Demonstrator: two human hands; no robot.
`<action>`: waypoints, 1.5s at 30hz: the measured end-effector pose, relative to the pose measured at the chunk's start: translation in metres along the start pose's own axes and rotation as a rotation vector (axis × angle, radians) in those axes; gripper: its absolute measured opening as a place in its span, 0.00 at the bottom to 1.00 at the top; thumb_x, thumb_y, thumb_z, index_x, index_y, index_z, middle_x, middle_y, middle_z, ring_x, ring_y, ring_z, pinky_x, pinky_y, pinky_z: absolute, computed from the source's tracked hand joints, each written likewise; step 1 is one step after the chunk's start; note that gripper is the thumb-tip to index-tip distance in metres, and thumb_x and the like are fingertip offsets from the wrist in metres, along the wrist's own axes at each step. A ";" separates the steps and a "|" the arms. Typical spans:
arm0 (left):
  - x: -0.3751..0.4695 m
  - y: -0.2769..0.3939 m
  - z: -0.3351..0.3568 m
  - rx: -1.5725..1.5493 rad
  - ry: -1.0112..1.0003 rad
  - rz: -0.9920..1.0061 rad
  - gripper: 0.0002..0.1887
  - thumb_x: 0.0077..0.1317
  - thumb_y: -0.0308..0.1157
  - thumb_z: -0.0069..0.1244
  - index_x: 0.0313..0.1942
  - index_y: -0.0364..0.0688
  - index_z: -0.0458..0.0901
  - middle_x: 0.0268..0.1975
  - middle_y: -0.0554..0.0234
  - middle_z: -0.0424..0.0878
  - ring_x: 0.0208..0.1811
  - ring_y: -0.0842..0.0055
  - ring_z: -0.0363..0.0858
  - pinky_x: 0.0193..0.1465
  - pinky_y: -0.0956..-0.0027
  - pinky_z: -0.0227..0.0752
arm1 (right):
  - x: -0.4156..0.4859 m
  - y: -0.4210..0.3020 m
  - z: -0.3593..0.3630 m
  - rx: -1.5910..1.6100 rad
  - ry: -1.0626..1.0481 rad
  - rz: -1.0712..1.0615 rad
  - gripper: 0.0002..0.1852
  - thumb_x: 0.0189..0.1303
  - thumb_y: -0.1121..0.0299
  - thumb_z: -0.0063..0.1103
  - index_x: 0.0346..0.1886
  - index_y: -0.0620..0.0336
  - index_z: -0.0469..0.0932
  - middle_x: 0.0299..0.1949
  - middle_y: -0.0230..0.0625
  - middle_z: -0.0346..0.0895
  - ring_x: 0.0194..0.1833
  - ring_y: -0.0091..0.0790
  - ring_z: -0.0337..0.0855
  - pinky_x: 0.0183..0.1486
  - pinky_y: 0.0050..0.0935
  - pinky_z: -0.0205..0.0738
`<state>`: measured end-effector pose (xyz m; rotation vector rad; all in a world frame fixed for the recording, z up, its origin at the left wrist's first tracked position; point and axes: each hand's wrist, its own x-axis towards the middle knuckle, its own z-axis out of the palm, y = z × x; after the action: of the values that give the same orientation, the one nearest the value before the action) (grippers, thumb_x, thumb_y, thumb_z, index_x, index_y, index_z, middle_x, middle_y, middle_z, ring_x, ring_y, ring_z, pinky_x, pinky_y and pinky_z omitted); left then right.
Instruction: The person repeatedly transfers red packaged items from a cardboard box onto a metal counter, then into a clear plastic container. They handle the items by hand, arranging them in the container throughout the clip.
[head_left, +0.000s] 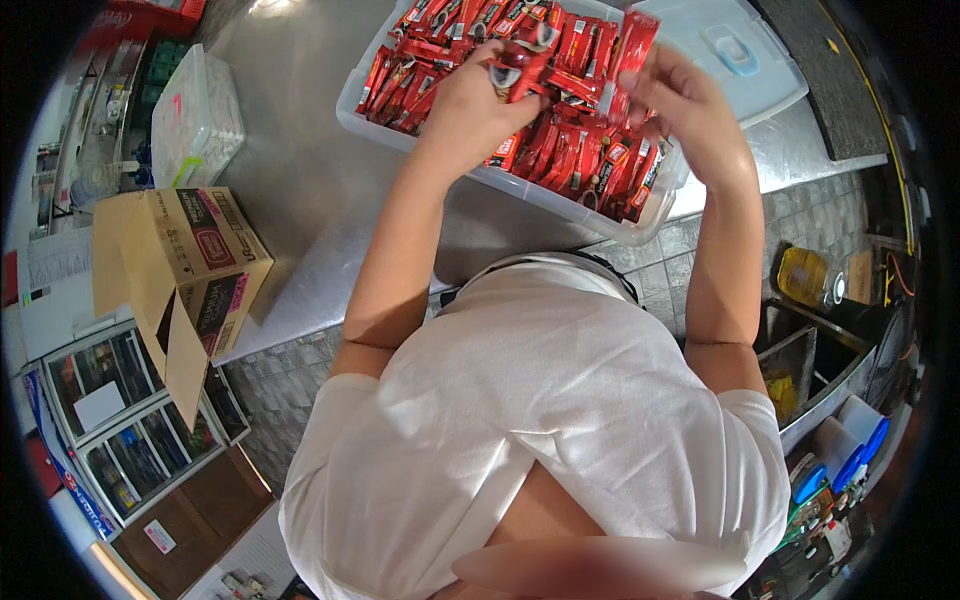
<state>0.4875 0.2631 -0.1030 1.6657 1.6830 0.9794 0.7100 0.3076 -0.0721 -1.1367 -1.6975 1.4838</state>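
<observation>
A clear plastic storage bin on the steel table holds many red sachets, most of them standing on edge in rows. Over the middle of the bin, my left hand grips a few red sachets between thumb and fingers. To its right, my right hand holds one red sachet upright above the rows. My right fingers are blurred, and they hide part of that sachet. Behind the right hand lies the bin's translucent lid with a blue-edged handle.
An open cardboard box stands at the left table edge, flaps outward. Behind it is a white lidded plastic container on the steel table. A dark mat covers the right end. At lower left stands a glass-door display fridge.
</observation>
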 end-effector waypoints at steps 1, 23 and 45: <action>0.002 0.001 0.003 0.012 -0.017 -0.030 0.29 0.52 0.38 0.62 0.53 0.32 0.75 0.39 0.45 0.86 0.45 0.56 0.84 0.52 0.62 0.74 | -0.003 0.002 0.002 0.071 -0.140 0.001 0.12 0.67 0.63 0.57 0.43 0.64 0.75 0.32 0.33 0.77 0.34 0.26 0.83 0.30 0.24 0.80; 0.010 -0.017 -0.013 -0.100 0.182 -0.088 0.29 0.49 0.39 0.68 0.49 0.37 0.77 0.39 0.55 0.86 0.42 0.68 0.85 0.48 0.64 0.75 | -0.002 0.027 0.052 -0.317 -0.156 -0.065 0.26 0.61 0.70 0.63 0.60 0.71 0.67 0.28 0.40 0.82 0.26 0.25 0.82 0.27 0.25 0.75; 0.008 -0.019 -0.011 0.051 0.384 -0.031 0.26 0.59 0.44 0.63 0.50 0.36 0.75 0.34 0.60 0.84 0.30 0.79 0.82 0.32 0.73 0.77 | 0.040 0.045 0.042 -0.857 -0.126 -0.742 0.24 0.55 0.65 0.68 0.56 0.57 0.77 0.54 0.41 0.74 0.58 0.46 0.72 0.60 0.39 0.68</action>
<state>0.4671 0.2707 -0.1115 1.5486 1.9850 1.3158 0.6650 0.3247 -0.1273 -0.6187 -2.5591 0.3572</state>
